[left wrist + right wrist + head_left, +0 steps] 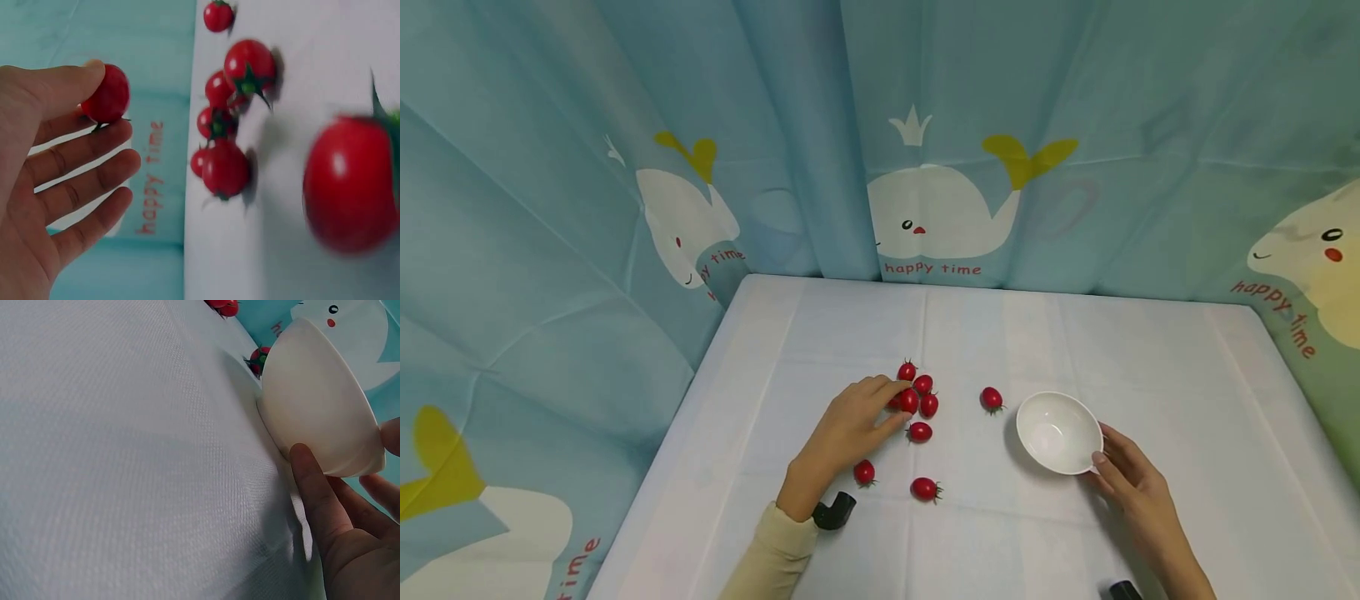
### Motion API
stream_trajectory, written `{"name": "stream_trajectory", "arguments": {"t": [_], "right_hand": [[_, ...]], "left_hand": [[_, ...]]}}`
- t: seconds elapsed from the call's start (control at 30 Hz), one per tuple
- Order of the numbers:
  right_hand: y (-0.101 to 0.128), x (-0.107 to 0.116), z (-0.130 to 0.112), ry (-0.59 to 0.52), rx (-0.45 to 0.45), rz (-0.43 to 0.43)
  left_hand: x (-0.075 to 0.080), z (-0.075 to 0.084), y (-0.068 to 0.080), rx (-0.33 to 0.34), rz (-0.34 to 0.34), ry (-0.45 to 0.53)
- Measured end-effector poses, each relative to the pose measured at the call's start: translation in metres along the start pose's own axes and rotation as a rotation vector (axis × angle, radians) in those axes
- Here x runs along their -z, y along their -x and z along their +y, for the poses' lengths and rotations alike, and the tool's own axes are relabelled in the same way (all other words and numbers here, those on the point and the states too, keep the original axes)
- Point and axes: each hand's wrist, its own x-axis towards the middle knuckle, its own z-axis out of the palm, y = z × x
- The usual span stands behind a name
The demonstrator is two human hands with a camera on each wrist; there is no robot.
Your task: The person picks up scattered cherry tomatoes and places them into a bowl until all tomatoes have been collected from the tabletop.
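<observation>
Between thumb and index finger, my left hand (848,423) pinches a cherry tomato (111,94); its other fingers are spread in the left wrist view. Around and below it, several loose cherry tomatoes (920,432) lie on the white cloth, some bunched close together. My right hand (1138,490) grips the right side of a small white bowl (1058,425), thumb at the rim and fingers against the outer wall. The bowl's inside shows only white. In the right wrist view, one fingertip presses low on the bowl's wall (319,406).
A single cherry tomato (991,398) lies left of the bowl, and two more sit nearer the front. White cloth covers the table (985,550). A blue curtain (797,150) with whale prints hangs behind the table and along its left side.
</observation>
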Motion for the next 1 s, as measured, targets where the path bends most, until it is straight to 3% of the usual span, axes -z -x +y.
{"name": "stream_trajectory", "arguments": {"t": [0.4,1.0], "right_hand": [[0.0,0.001,0.0,0.028,-0.018,-0.002],[0.0,-0.001,0.001,0.0,-0.008,0.001]], "left_hand": [[-0.019,0.025,-0.023,-0.135,-0.006,0.138],[-0.048,0.072,-0.059,-0.264,-0.116,0.152]]}}
